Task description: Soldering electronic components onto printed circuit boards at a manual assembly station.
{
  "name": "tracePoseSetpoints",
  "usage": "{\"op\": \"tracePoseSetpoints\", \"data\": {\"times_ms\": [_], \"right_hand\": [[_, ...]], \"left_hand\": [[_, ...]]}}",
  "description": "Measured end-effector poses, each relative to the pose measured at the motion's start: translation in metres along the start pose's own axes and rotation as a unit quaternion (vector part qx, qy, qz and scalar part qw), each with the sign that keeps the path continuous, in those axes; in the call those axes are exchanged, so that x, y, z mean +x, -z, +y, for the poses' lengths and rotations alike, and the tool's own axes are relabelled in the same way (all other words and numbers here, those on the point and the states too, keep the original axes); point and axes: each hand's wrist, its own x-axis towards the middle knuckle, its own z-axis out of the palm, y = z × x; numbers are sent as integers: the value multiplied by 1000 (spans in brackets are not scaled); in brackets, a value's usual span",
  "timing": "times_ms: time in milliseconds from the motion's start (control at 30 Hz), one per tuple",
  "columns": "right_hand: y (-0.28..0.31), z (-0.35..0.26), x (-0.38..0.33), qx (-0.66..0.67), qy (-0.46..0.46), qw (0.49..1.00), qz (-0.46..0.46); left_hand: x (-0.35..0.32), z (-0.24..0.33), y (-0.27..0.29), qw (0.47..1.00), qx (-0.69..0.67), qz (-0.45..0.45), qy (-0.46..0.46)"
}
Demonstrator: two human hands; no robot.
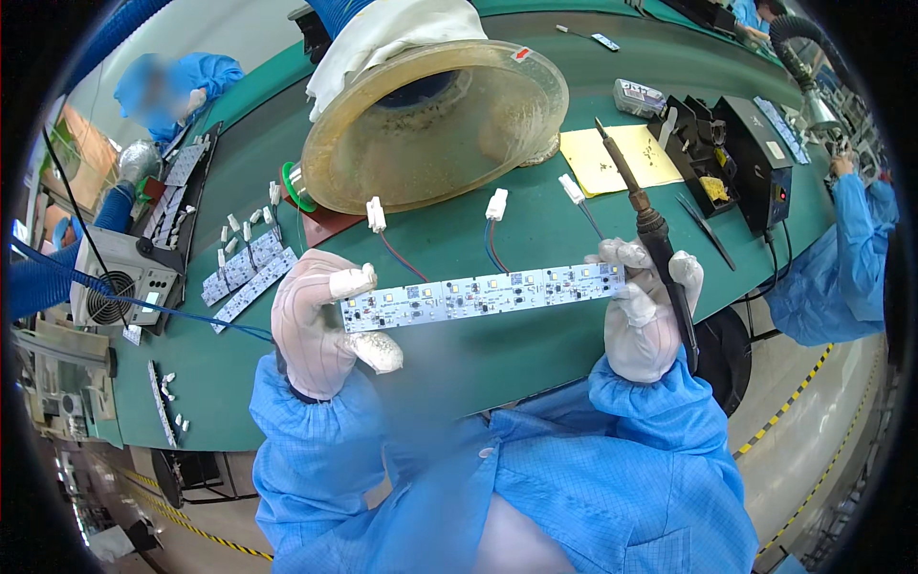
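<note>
A long white circuit board strip (483,298) with small components is held up level between my gloved hands. My left hand (320,320) grips its left end, index finger at the upper edge and thumb at the lower edge. My right hand (650,316) pinches the right end and also holds a soldering iron (655,239), its tip pointing up and away. Three white connectors stand beyond the board's far edge: a left one (376,212), a middle one (496,204) and a right one (572,188). Thin red and blue wires run from them toward the board.
A fume extraction hood (435,124) overhangs the green table (459,368). More boards (244,263) with connectors lie left, beside a fan unit (124,277). To the right are yellow sponge paper (617,158), tweezers (706,231) and a soldering station (755,163). Other people work nearby.
</note>
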Motion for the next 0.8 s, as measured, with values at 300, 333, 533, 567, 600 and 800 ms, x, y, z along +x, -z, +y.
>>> {"op": "tracePoseSetpoints", "data": {"times_ms": [300,333,533,567,600,800], "right_hand": [[1,-3,4,-50,7,999,10],[0,-2,4,-65,10,997,41],[1,9,1,-67,8,995,78],[4,15,-1,-59,0,995,84],[14,10,-3,-147,3,988,53],[60,7,-1,-140,-26,988,60]], "left_hand": [[11,9,-3,999,22,13,-27],[13,11,-6,999,21,15,-21],[7,10,7,999,25,-2,24],[4,13,12,998,16,-5,66],[3,13,7,995,-26,-14,96],[5,22,-5,959,-200,-8,202]]}}
